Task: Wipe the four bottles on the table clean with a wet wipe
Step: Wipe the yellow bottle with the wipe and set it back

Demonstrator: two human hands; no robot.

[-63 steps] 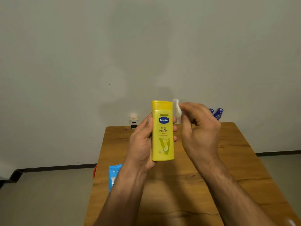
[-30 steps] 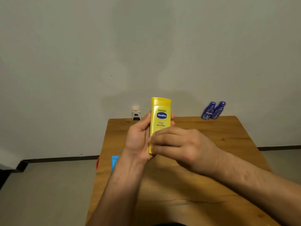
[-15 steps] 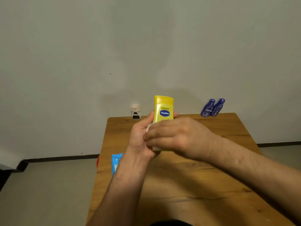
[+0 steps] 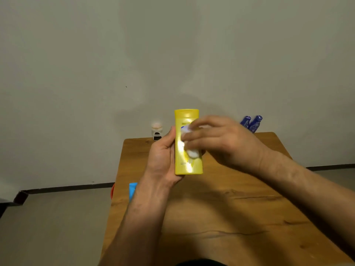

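Observation:
My left hand [image 4: 163, 156] grips a yellow lotion bottle [image 4: 187, 166] upright above the wooden table [image 4: 221, 208]. My right hand [image 4: 221, 141] presses a bunched white wet wipe [image 4: 191, 152] against the bottle's front, covering most of the label. Two dark blue bottles [image 4: 251, 123] stand together at the table's far right edge. A small pale bottle with a dark label [image 4: 157, 131] stands at the far left edge.
A blue wet-wipe pack [image 4: 133, 190] lies at the table's left edge, partly hidden by my left forearm. Something red [image 4: 112, 191] shows just beyond that edge. A plain wall stands behind the table, with grey floor on both sides.
My right hand went from the bottle's upper right side down across its lower front, then back up to the label area, rubbing the wipe. The left hand kept its grip on the bottle.

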